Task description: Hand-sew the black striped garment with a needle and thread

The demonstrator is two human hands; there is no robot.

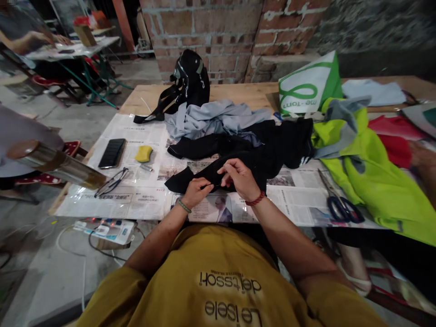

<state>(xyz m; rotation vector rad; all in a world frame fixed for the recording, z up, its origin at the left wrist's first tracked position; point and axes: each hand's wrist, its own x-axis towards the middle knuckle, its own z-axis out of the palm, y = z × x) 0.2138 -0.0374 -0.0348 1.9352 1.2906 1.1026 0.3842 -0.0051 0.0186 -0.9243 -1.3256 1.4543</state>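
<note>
A black garment (279, 143) lies across the table, with one sleeve or leg stretched out in front of me. My left hand (196, 192) is closed in a pinch at the near edge of this cloth. Just to its right, my right hand (240, 180) has thumb and forefinger pinched together over the same cloth, its other fingers curled. Whatever sits between those fingertips is too small to make out. Behind the black garment is a crumpled grey-blue garment (218, 117).
On the newspaper-covered table (136, 200) are a black phone (112, 153), yellow sponge (143, 154), glasses (111, 181), a tall bottle (57, 165), scissors (340, 202) and a neon-yellow jacket (384, 181). A black bag (192, 79) and green-white bag (308, 86) stand behind. Other people sit nearby.
</note>
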